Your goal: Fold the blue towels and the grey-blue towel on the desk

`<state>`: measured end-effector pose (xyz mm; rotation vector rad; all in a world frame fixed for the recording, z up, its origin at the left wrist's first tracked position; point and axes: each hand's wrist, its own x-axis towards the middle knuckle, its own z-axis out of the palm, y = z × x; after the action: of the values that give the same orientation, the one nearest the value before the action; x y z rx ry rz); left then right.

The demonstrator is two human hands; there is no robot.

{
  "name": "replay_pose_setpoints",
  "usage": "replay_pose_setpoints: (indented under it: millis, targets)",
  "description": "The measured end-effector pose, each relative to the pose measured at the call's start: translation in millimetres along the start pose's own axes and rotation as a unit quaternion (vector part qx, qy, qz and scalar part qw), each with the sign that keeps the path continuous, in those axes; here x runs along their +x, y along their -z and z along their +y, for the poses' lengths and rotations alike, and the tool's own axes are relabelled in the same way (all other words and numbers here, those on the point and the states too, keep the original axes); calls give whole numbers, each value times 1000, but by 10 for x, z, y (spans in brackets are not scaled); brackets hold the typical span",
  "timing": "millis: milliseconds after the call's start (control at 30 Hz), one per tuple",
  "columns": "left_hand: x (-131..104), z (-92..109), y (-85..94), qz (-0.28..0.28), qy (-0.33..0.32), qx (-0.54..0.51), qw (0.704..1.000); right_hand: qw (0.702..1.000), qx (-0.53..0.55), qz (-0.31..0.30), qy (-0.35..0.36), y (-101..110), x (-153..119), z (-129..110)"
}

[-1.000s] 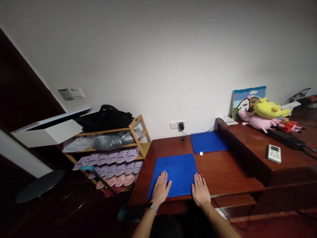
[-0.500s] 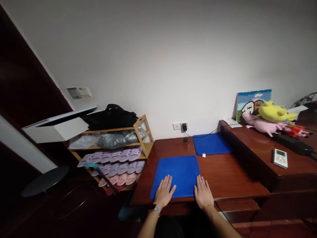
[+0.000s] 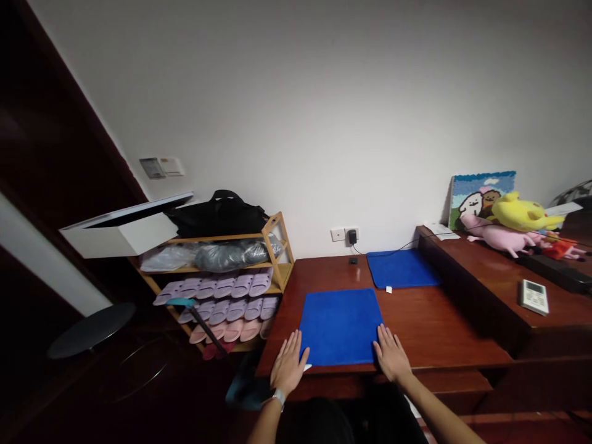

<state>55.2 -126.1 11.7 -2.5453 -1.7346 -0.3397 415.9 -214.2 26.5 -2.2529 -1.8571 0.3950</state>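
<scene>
A blue cloth (image 3: pixel 341 327) lies flat on the reddish-brown wooden table (image 3: pixel 324 271) in front of me. My left hand (image 3: pixel 287 362) rests flat at the cloth's left edge, fingers stretched out, with a watch on the wrist. A small white tag shows by its thumb, at the cloth's near left corner. At the right edge of the cloth lies my right hand (image 3: pixel 392 353), palm down, fingers extended. Neither hand grips anything. Farther back lies a second blue cloth (image 3: pixel 402 269), with a small white tag (image 3: pixel 389 289) at its near edge.
A wooden rack (image 3: pixel 277 246) on the left holds slippers (image 3: pixel 226 285), plastic-wrapped bundles and a black bag (image 3: pixel 222 216). On the raised desk at right are plush toys (image 3: pixel 522 213), a picture and a white remote-like device (image 3: pixel 534 296). A plugged adapter (image 3: pixel 352 237) trails a black cable.
My left hand has moved left off the cloth's near left part to its left edge, and the white tag there now shows. My right hand stays at the right edge. The view has shifted slightly.
</scene>
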Motion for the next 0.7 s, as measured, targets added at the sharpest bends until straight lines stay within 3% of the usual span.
replay_pose_setpoints:
  millis: [200,500,700]
  targets:
    - [-7,-49,-51,27,-8,-1,1000,1000,4,10,7,150,265,1]
    - [-3,-22,-38,29,-12,-3,1000,1000,-2,12,7,13,381,33]
    - [46,-137,-53,-20,0,-20,1000,1000,-3,7,4,53,379,30]
